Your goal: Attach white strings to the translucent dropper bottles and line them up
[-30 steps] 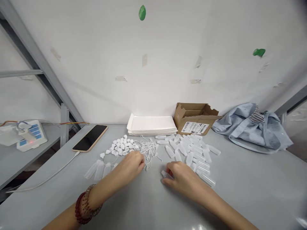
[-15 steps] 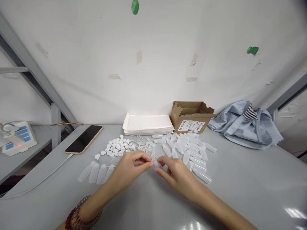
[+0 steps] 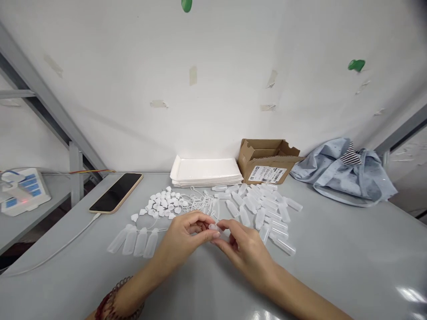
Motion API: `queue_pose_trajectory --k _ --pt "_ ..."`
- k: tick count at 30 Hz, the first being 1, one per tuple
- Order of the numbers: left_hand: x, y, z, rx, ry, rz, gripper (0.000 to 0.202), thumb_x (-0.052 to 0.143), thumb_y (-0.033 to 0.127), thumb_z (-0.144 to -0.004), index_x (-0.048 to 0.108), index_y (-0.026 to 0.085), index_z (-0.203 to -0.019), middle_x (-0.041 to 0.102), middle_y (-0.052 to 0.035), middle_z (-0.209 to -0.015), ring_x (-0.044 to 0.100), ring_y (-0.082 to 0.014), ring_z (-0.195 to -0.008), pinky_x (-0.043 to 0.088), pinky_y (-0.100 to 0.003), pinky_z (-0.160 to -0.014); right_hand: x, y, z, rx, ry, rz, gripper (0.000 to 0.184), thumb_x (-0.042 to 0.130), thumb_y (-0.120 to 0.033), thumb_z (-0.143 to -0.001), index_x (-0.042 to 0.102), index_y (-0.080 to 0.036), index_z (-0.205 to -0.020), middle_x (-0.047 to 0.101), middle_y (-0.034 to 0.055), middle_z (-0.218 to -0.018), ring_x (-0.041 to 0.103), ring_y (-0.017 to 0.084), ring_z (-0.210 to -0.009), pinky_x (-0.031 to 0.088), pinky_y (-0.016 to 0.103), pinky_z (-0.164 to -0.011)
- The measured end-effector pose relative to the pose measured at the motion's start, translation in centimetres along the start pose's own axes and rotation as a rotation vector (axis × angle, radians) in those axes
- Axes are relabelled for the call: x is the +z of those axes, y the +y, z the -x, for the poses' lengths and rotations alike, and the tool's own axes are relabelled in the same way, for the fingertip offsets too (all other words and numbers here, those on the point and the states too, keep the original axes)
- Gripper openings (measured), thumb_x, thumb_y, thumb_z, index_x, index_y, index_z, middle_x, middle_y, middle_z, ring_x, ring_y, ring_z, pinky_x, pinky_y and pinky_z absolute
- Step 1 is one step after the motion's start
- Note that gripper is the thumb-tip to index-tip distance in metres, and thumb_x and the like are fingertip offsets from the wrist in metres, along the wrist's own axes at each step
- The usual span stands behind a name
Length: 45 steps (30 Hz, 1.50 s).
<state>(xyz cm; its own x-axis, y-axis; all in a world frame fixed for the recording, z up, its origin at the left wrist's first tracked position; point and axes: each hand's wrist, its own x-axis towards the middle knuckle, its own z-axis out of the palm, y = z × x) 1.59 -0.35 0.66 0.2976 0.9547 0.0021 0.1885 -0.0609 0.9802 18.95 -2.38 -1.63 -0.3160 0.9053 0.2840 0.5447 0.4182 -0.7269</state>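
Observation:
Over the grey table, my left hand (image 3: 190, 232) and my right hand (image 3: 245, 246) meet fingertip to fingertip. Both pinch a small translucent plastic bottle (image 3: 213, 227), mostly covered by the fingers. A thin white cord appears to run from the fingers back to a tangle of white cords (image 3: 200, 201). Left of that tangle lies a pile of small white caps (image 3: 163, 202). Loose translucent bottles (image 3: 260, 218) are heaped beyond my right hand. Several bottles with cord at their necks (image 3: 140, 242) lie in a row left of my left hand.
A phone (image 3: 116, 192) with a charging cable lies at the left. At the back are a stack of white trays (image 3: 207, 171), an open cardboard box (image 3: 267, 164) and a light blue cloth bag (image 3: 350, 178). A white power strip (image 3: 25, 191) sits on the left shelf.
My fingertips have come together around the small translucent bottle, the right hand moving slightly left. The view has shifted a little.

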Motion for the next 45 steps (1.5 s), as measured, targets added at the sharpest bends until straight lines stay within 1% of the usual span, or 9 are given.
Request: queue_pose_trajectory --k 4,7,11,17,21,28,33,39,45 --pt "-0.3 -0.1 -0.1 -0.048 -0.034 0.095 0.018 0.072 0.031 -0.068 0.068 0.02 -0.082 0.065 0.0002 -0.077 0.062 -0.0161 -0.076 0.054 -0.029 -0.071 -0.2 -0.7 -0.3 0.212 0.037 -0.247 0.024 0.065 -0.04 -0.077 0.062 -0.02 -0.092 0.066 0.0047 -0.079 0.054 0.012 -0.051 0.041 0.027 -0.051" --pt "-0.7 0.2 0.0 -0.05 -0.082 0.147 0.015 0.07 0.031 -0.071 0.07 0.021 -0.083 0.067 -0.0003 -0.082 0.062 -0.0167 -0.08 0.052 -0.031 -0.077 -0.8 -1.4 -0.9 0.402 -0.138 -0.59 0.033 0.072 -0.041 -0.07 0.063 -0.017 -0.091 0.062 0.0003 -0.068 0.056 0.011 -0.048 0.043 0.026 -0.051" --pt "-1.6 0.8 0.2 -0.027 -0.17 0.127 0.015 0.065 0.034 -0.077 0.071 0.022 -0.085 0.067 -0.0019 -0.09 0.063 -0.019 -0.086 0.051 -0.035 -0.083 -1.3 -1.7 -1.3 0.4 -0.328 -0.927 0.036 0.072 -0.044 -0.069 0.064 -0.014 -0.087 0.059 -0.0022 -0.058 0.058 0.011 -0.046 0.045 0.025 -0.05" --pt "-2.6 1.5 1.5 0.342 -0.052 -0.503 0.049 0.065 0.035 -0.078 0.053 0.03 -0.125 0.056 -0.0056 -0.119 0.054 -0.0226 -0.106 0.048 -0.038 -0.091 -1.3 -1.8 -1.1 0.395 -0.268 -0.941 0.034 0.071 -0.042 -0.071 0.06 -0.014 -0.086 0.062 -0.0013 -0.051 0.056 0.01 -0.043 0.044 0.024 -0.051" --pt "-1.9 1.2 2.4 0.603 0.019 -0.78 0.046 0.061 0.03 -0.083 0.045 0.023 -0.126 0.054 -0.0099 -0.118 0.052 -0.0234 -0.11 0.048 -0.035 -0.091 -1.2 -2.0 -1.1 0.414 -0.217 -0.917 0.035 0.07 -0.043 -0.072 0.056 -0.015 -0.088 0.06 -0.0028 -0.049 0.054 0.01 -0.043 0.043 0.024 -0.052" --pt "-0.5 0.6 3.2 0.766 0.123 -1.019 0.042 0.056 0.014 -0.081 0.043 0.01 -0.12 0.055 -0.0139 -0.107 0.053 -0.0258 -0.101 0.05 -0.04 -0.086 0.2 -1.8 -0.7 0.475 -0.196 -0.848 0.035 0.067 -0.044 -0.074 0.056 -0.015 -0.09 0.048 -0.0084 -0.04 0.039 0.006 -0.035 0.031 0.019 -0.041" --pt "-2.9 -0.1 3.4 0.594 0.031 -0.947 0.046 0.057 0.013 -0.073 0.043 0.017 -0.118 0.054 -0.0101 -0.11 0.051 -0.0244 -0.103 0.049 -0.037 -0.085 0.1 -1.8 -0.9 0.447 -0.237 -0.714 0.032 0.068 -0.037 -0.071 0.059 -0.015 -0.092 0.058 -0.0027 -0.057 0.051 0.009 -0.045 0.036 0.02 -0.044" --pt "-8.3 -0.4 3.2 0.329 -0.213 -0.926 0.044 0.062 0.02 -0.071 0.051 0.024 -0.113 0.056 -0.0044 -0.112 0.047 -0.0236 -0.109 0.045 -0.036 -0.091 -2.2 -0.9 -1.9 0.371 0.02 -0.335 0.021 0.057 -0.033 -0.079 0.061 -0.017 -0.091 0.057 -0.0015 -0.058 0.056 0.013 -0.053 0.039 0.023 -0.049" --pt "-9.9 -1.1 3.3 0.183 -0.298 -0.943 0.042 0.061 0.021 -0.069 0.054 0.023 -0.11 0.055 -0.0044 -0.112 0.041 -0.0246 -0.114 0.04 -0.037 -0.095 -3.1 2.1 -2.9 0.093 0.242 0.062 0.016 0.052 -0.031 -0.083 0.062 -0.019 -0.088 0.064 0.007 -0.092 0.059 0.019 -0.075 0.048 0.03 -0.06"
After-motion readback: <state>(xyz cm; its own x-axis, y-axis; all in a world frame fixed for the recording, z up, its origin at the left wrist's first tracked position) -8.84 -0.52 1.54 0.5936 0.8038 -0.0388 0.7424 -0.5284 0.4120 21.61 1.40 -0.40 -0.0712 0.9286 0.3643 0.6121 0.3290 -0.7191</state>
